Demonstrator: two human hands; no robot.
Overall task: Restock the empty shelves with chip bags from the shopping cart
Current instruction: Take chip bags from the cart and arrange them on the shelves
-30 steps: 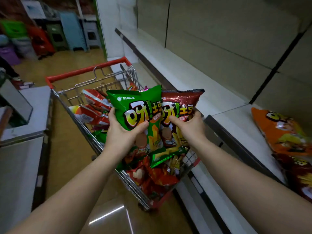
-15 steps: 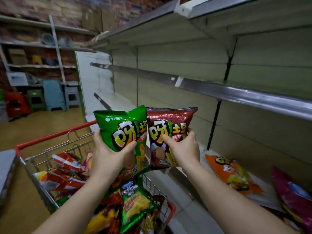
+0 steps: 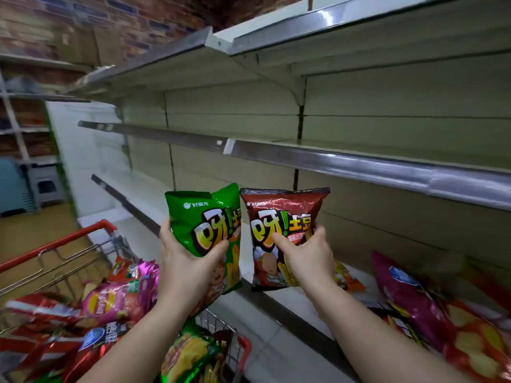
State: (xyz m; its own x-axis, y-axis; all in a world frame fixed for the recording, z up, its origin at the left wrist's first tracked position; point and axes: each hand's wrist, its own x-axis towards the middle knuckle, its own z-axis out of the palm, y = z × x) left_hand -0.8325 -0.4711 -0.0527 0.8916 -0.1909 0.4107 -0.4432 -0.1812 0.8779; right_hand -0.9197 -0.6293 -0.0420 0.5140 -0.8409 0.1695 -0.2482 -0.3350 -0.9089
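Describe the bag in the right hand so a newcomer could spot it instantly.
Start at the empty metal shelving; two raised bags are held before it. The dark red bag is in the right hand, beside its green bag twin.

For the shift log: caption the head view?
Left hand holds green chip bag, right hand red chip bag, before bare shelf.

Single head-worn wide-angle view (no second view), facing forward and slightly down; close on both hands at frame centre, shelving (image 3: 359, 161) upper right, cart (image 3: 58, 244) lower left.
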